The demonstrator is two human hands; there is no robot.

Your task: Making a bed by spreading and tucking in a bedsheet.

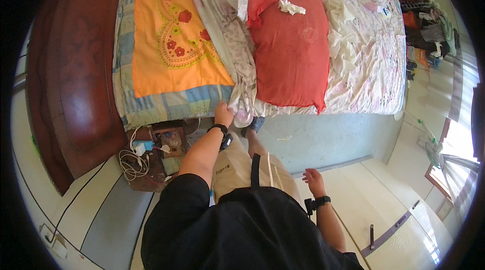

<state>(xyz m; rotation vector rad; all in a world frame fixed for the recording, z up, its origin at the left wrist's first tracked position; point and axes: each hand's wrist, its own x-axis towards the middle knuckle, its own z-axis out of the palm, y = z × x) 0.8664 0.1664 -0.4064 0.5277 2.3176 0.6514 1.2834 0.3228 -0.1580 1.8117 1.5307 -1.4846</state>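
My left hand [224, 114] is closed at the bed's near edge, gripping what looks like the edge of the blue plaid bed sheet [195, 99]. Beside it a grey-white patterned cloth [231, 23] lies bunched across the bed, its end hanging over the edge. An orange cloth with a flower print [151, 42] is spread on the left part of the bed. Red fabric [293, 50] lies in the middle, with crumpled white tissues [291, 7] on it. My right hand [313, 180] hangs above the floor's edge, fingers apart, holding nothing.
A dark wooden headboard [85, 61] borders the bed on the left. A nightstand [155, 167] carries coiled white cables [130, 169] and a charger. White cabinets [363, 201] stand at lower right. A green fan [433, 152] and piled clothes [432, 31] are at the right.
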